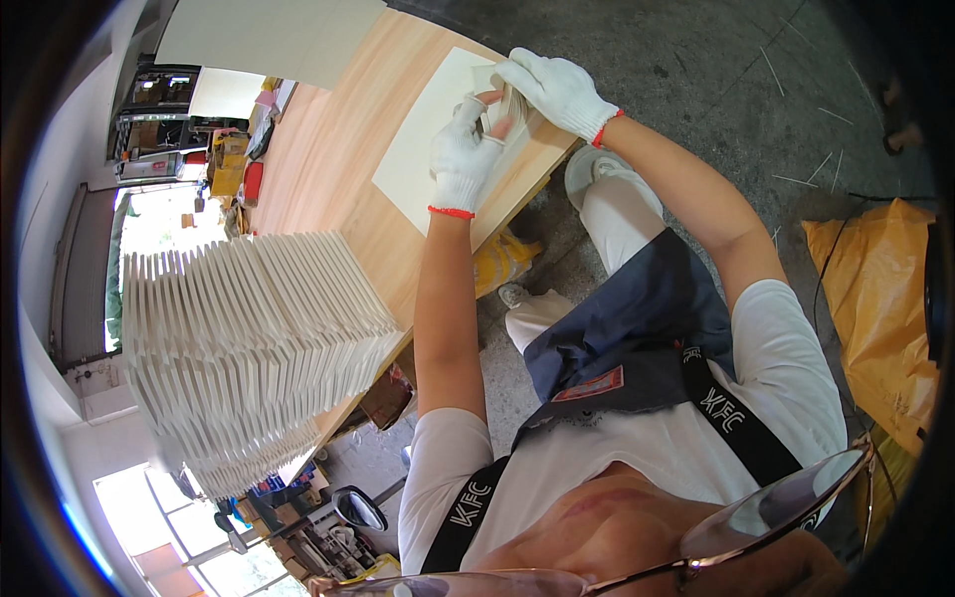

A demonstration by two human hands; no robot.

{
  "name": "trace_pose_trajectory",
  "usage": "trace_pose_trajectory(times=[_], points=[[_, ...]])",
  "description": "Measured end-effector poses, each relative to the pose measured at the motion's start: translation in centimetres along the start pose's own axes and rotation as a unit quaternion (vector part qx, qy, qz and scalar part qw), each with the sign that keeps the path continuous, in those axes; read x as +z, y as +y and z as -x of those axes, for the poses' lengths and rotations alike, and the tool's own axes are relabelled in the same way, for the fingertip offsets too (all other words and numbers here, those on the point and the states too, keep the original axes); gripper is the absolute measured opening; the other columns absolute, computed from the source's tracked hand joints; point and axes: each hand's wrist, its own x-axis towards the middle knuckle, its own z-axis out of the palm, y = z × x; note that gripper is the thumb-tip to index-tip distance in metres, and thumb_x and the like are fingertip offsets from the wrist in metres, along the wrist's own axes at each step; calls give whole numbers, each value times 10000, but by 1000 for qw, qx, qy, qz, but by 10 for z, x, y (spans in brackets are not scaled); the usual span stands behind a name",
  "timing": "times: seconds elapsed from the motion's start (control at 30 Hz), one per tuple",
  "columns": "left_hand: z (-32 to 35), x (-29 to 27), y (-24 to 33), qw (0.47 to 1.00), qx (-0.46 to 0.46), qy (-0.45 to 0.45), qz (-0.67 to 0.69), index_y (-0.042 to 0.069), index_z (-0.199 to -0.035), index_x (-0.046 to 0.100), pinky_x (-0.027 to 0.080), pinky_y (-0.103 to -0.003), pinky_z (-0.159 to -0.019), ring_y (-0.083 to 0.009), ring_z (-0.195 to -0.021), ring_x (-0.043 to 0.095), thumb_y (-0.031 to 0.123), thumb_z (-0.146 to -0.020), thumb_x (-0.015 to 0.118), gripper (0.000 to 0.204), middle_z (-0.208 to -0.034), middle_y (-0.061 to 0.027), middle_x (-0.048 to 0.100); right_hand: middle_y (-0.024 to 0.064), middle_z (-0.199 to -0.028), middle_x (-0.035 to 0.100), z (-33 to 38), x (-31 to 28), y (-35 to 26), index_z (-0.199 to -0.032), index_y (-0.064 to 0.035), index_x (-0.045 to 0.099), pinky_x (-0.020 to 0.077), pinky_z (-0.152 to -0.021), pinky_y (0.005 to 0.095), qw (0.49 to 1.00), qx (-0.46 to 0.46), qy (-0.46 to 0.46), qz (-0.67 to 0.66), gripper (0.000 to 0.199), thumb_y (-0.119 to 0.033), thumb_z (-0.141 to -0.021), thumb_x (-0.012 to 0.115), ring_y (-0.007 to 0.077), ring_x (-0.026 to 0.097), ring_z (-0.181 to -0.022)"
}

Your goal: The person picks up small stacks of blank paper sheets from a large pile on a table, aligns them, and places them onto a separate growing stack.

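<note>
Near the far end of a wood-grain table [308, 164] lies a flat white board [418, 171]. Over its far right corner, both my hands meet at a small bundle of thin pale strips [514, 107], partly covered by my fingers. My left hand [464, 154] wears a white knit glove with a red cuff; its bare thumb and forefinger curve around the near side of the bundle. From the right, my gloved right hand [559, 92] closes over the bundle's far side and top. The strips' lower ends are hidden.
A tall stack of white slatted panels [249, 338] stands on the table to my left. Another pale board [264, 40] lies at the far left. An orange-yellow sheet [875, 308] hangs at the right. Thin white sticks [796, 181] litter the grey floor.
</note>
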Motion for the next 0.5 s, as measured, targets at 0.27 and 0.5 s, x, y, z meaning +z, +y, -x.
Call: trace_pose_trajectory(times=[0.27,0.5], points=[[-1,3,-9,998,-3,11,69,165,-1185,626,486,-295,-753,-191,-789,604,170,-803,762,405,-1006,-71,658,74,-1042,557,0,0,-1,-1192,-177,535,502,-688,419,999,27,-6,-40,247,-211,-980,414,301,630,-803],[-1,-1,6,998,2,51,35,166,-1205,625,493,-316,-773,-220,-821,636,160,-878,653,329,-1039,-109,668,79,-998,574,-6,-12,-7,-1156,-184,541,496,-695,427,966,198,-120,-117,235,-252,-998,381,298,632,-815]])
